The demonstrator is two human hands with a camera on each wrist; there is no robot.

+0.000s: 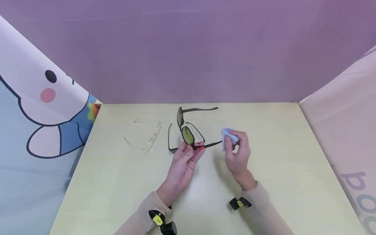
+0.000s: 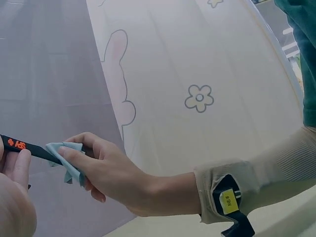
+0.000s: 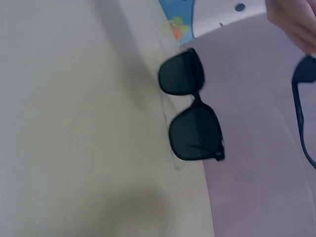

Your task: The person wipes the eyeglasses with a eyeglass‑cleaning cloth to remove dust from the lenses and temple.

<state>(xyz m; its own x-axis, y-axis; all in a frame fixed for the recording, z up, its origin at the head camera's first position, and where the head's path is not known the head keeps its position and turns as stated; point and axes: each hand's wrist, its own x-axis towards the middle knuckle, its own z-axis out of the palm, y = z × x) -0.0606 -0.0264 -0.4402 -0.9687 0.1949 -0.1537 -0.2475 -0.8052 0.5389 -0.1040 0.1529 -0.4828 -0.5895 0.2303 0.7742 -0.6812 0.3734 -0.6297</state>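
My left hand [image 1: 181, 168] grips black-framed sunglasses [image 1: 188, 135] by the hinge corner. Their lenses look yellow-green, and red marking shows on the near temple [image 2: 29, 148], which points right. At that temple's end, my right hand [image 1: 240, 156] pinches a folded light blue cloth [image 1: 227, 134] between thumb and fingers; the cloth covers the tip in the left wrist view. Beneath the held pair, a second pair of dark sunglasses [image 3: 196, 131] lies on the table, partly hidden in the head view. In the right wrist view, only part of my left hand [image 3: 296, 22] shows.
Clear-framed glasses [image 1: 152, 139] lie unfolded on the pale tabletop [image 1: 282, 147], left of the dark pair. A purple backdrop [image 1: 194, 58] rises behind the table's far edge. Printed cloth panels [image 1: 17, 182] stand at both sides.
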